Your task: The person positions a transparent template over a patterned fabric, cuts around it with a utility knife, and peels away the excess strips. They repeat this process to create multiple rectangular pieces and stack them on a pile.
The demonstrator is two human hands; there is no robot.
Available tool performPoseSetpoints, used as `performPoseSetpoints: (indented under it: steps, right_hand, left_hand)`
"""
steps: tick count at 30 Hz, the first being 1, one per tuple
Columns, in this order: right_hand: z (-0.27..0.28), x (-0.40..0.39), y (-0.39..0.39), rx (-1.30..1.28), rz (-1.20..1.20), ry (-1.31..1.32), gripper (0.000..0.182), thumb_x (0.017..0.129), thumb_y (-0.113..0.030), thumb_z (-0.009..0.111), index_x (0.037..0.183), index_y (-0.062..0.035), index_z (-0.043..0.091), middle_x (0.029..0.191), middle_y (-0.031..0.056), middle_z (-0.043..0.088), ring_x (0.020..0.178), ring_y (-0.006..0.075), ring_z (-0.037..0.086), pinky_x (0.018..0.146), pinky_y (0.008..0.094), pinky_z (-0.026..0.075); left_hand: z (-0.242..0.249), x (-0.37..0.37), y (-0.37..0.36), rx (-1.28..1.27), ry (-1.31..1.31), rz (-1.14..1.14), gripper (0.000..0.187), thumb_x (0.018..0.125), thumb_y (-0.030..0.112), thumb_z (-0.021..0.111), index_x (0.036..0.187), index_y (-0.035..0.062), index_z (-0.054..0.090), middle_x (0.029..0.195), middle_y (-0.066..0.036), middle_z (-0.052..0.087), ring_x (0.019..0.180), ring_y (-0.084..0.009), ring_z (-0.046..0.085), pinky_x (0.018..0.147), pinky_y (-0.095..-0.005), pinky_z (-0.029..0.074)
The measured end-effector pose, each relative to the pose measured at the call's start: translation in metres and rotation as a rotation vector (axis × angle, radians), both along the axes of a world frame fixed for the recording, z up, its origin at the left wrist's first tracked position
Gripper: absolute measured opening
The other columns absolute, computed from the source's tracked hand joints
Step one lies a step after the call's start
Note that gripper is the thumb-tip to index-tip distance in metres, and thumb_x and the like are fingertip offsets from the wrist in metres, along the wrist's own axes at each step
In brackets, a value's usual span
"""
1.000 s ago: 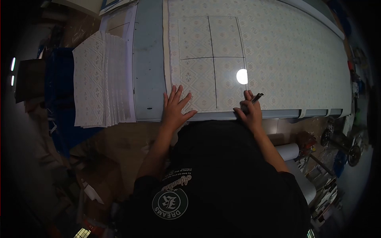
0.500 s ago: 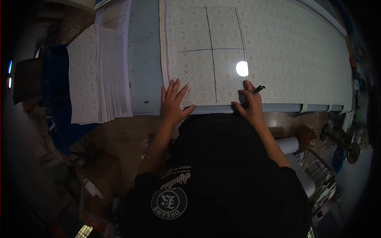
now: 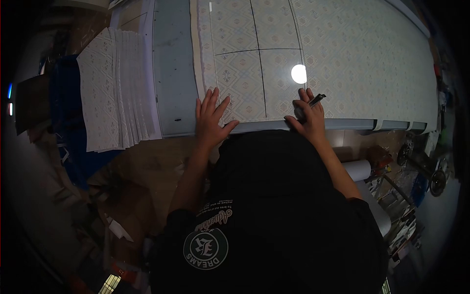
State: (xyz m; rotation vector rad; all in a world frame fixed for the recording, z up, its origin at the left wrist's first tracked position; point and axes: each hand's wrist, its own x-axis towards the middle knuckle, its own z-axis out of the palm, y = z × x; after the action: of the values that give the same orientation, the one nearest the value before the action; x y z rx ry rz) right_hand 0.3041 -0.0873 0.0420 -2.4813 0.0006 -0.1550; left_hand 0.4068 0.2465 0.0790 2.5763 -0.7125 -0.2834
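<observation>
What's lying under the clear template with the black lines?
Under the clear template lies patterned fabric, visible through it. The left hand presses its near corner; a glare spot hides a patch. Anything beneath the fabric is covered.

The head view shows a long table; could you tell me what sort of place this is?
Probably a fabric cutting workshop: patterned fabric covers the table, a stack of cut pieces lies left, and the right hand holds a cutter.

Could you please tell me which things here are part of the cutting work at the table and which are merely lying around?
In use:
left hand, flat on the clear template
right hand, gripping the knife
patterned sheet under the template

Lying about:
stack of cut pieces
white roll
</observation>
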Motion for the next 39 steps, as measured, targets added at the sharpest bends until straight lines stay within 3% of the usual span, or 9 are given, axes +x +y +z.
performPoseSetpoints:
  steps: [10, 21, 39]
  right_hand:
    - [0.0059, 0.0004, 0.0013, 0.047, -0.023, -0.001, 0.051, 0.078, -0.029, 0.086, 0.120, -0.0105, 0.064, 0.153, 0.0173, 0.051, 0.147, 0.0382, 0.041, 0.117, 0.0508, 0.032]
    - [0.0047, 0.0021, 0.0009, 0.026, -0.022, 0.008, 0.053, 0.078, -0.030, 0.085, 0.122, -0.0098, 0.064, 0.154, 0.0182, 0.050, 0.149, 0.0376, 0.038, 0.119, 0.0506, 0.030]
    - [0.0055, -0.0022, 0.0012, 0.002, -0.008, 0.042, 0.058, 0.078, -0.034, 0.086, 0.124, -0.0092, 0.062, 0.157, 0.0182, 0.047, 0.150, 0.0378, 0.037, 0.116, 0.0506, 0.030]
  left_hand:
    - [-0.0064, 0.0000, -0.0005, 0.023, -0.064, -0.027, 0.073, 0.076, 0.051, 0.082, 0.138, 0.0178, 0.065, 0.162, -0.013, 0.038, 0.152, -0.0362, 0.029, 0.120, -0.0648, 0.018]
    - [-0.0034, -0.0015, -0.0030, 0.070, -0.036, -0.008, 0.070, 0.075, 0.050, 0.084, 0.135, 0.0186, 0.067, 0.163, -0.013, 0.037, 0.154, -0.0391, 0.024, 0.118, -0.0710, 0.012]
    - [-0.0056, -0.0005, -0.0005, 0.018, -0.079, -0.017, 0.066, 0.073, 0.050, 0.085, 0.129, 0.0174, 0.070, 0.162, -0.012, 0.039, 0.153, -0.0365, 0.027, 0.119, -0.0674, 0.016]
